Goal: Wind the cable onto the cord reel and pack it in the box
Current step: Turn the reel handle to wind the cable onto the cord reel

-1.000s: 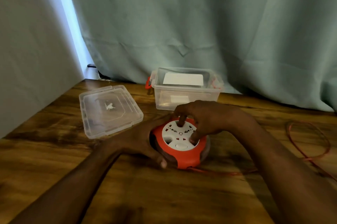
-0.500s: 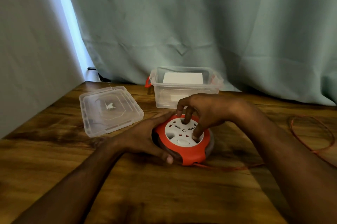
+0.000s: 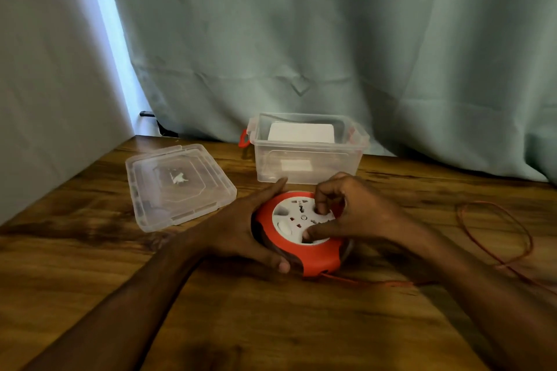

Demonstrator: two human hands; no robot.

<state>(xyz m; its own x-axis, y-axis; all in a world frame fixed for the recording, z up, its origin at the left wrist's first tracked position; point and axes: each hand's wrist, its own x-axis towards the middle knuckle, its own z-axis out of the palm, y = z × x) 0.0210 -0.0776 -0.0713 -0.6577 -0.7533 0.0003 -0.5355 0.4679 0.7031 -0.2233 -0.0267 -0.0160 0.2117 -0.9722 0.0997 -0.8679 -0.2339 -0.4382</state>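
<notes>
Fingers working the reel face, mid-wind, centre of the head view.

Fingertips [image 3: 321, 208] of my right hand [image 3: 358, 213] are curled down onto the white socket disc of the cord reel [image 3: 298, 229], thumb pressed at its lower edge; my left hand [image 3: 241, 232] is wrapped round the orange rim, clamping it to the table [image 3: 271, 325]. From the reel's lower lip the red cable [image 3: 494, 238] trails right and loops loosely at the right edge of the frame, so I judge plenty is left to take in. To do this well I'd keep the left grip firm so only the disc turns, make steady full turns, and watch that loop for a snag or kink before it reaches the slot. Just behind the reel, upper centre, the clear box [image 3: 307, 168] stands open, something white inside; its lid [image 3: 177, 183] lies left of it.
</notes>
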